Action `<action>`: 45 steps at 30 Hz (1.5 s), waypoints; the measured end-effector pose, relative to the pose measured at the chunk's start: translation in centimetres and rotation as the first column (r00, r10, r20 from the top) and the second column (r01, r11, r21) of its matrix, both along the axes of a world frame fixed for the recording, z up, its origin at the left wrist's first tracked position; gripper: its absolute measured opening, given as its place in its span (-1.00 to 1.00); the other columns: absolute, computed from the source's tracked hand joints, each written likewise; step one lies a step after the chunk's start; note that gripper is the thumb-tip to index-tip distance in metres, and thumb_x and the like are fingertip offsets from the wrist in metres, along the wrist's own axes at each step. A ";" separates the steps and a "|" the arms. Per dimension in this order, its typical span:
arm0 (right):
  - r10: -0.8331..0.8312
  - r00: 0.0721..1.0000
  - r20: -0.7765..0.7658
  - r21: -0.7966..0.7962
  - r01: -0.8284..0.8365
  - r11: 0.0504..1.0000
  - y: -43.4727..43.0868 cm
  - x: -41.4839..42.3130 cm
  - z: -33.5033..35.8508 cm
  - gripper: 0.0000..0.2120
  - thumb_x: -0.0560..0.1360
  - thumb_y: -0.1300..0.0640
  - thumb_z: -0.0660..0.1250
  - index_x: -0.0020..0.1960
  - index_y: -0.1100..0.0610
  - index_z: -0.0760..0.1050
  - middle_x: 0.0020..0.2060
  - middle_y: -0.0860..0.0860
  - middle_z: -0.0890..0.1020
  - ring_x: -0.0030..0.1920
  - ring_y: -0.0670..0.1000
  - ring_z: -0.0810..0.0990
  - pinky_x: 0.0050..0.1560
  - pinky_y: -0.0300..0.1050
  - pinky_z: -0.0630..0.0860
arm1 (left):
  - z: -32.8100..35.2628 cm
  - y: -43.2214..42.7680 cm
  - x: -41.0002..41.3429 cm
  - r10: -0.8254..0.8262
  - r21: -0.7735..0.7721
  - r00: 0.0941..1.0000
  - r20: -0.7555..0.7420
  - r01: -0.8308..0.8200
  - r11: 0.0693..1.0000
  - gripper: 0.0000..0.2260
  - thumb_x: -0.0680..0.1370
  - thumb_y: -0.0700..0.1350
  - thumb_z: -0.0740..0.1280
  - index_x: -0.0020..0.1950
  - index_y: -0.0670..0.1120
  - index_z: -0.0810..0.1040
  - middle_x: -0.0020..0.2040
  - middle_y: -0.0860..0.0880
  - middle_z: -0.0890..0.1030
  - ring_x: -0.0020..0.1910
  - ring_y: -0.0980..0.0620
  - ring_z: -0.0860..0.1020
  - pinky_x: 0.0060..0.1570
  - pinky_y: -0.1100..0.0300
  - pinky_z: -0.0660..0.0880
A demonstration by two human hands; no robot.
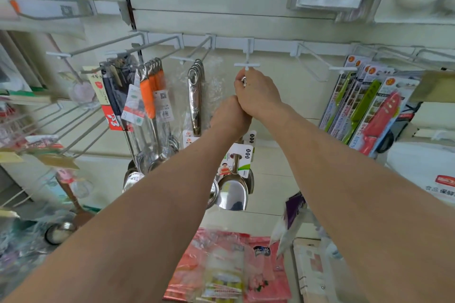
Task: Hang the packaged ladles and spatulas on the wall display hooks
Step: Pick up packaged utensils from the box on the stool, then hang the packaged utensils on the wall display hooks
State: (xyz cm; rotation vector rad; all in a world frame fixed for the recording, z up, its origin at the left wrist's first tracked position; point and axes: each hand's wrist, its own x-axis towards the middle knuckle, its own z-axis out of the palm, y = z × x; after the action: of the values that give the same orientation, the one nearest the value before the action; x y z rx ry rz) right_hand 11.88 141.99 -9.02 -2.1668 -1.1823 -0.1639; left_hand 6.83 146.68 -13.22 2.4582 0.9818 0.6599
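Both hands up at frame ctr. R hand (pixel 256 96) curled, pinching top end of packaged spatula (pixel 232 192) handle right under tip of ctr hook (pixel 247 65); can't tell if it's on the hook. L hand (pixel 229 118) just below, touching R, fist round the handle. Blade + label card hang below L wrist. Steel ladles (pixel 195 101) hang on next hook left, knife packs (pixel 376 118) at right.

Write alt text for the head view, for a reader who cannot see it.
Two bare hands hold packaged steel spatulas up to a white wall hook: the right hand pinches the handle tops below the hook's tip, the left hand grips the handles lower down. Ladles hang to the left, packaged knives to the right.
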 end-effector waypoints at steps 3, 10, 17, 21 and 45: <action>-0.010 1.000 0.018 -0.035 0.010 0.999 0.0 0.0 0.1 -0.76 0.63 0.11 0.04 0.18 0.10 0.43 0.11 0.07 0.56 0.08 0.11 0.50 -0.09 -0.12 0.32 | -0.1 -0.2 0.1 0.015 -0.010 1.000 -0.007 -0.015 1.000 -0.82 0.57 -0.23 0.16 0.07 -0.22 0.53 0.03 -0.18 0.60 -0.05 -0.14 0.55 -0.20 0.13 0.36; 0.024 0.999 0.033 -0.033 -0.023 0.999 -0.1 0.4 -0.1 -0.77 0.63 0.10 0.05 0.17 0.10 0.43 0.11 0.07 0.56 0.08 0.11 0.51 -0.07 -0.11 0.34 | 0.0 -0.7 0.3 0.055 -0.017 0.998 -0.016 -0.055 0.998 -0.80 0.57 -0.25 0.15 0.10 -0.21 0.51 0.06 -0.18 0.60 -0.09 -0.09 0.51 -0.19 0.14 0.35; 0.039 0.999 0.031 -0.007 -0.039 0.999 -0.2 0.8 -0.5 -0.78 0.62 0.10 0.05 0.17 0.08 0.42 0.11 0.08 0.56 0.09 0.14 0.50 -0.09 -0.10 0.30 | -0.4 -0.9 0.5 0.101 -0.025 0.995 -0.001 -0.101 0.995 -0.78 0.57 -0.23 0.14 0.16 -0.19 0.48 0.08 -0.16 0.59 -0.10 -0.07 0.48 -0.17 0.15 0.34; 0.045 0.999 0.012 0.004 -0.045 0.999 -0.3 0.5 -0.4 -0.77 0.63 0.08 0.05 0.22 0.08 0.38 0.14 0.08 0.56 0.11 0.13 0.51 -0.07 -0.10 0.31 | -0.2 -1.0 0.4 0.102 -0.006 0.995 -0.011 -0.102 0.995 -0.76 0.58 -0.23 0.14 0.21 -0.20 0.46 0.13 -0.16 0.57 0.04 -0.12 0.54 -0.14 0.17 0.34; -0.120 0.977 -0.175 0.152 0.147 0.977 -3.8 -12.0 -2.6 -0.61 0.58 0.14 0.15 0.37 0.25 0.31 0.33 0.16 0.36 0.31 0.15 0.39 0.27 -0.02 0.34 | -1.7 0.8 -16.2 0.294 -0.042 0.941 0.166 -0.291 0.956 -0.64 0.54 -0.01 0.29 0.30 -0.11 0.46 0.27 -0.14 0.44 0.25 -0.13 0.43 0.21 -0.01 0.40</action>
State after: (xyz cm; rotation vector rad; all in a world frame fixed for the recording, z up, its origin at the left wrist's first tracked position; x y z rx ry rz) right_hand -0.12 138.18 -11.63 -2.0709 -0.8983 -0.1322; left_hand -9.34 147.45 -14.93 2.2152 1.2890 0.9379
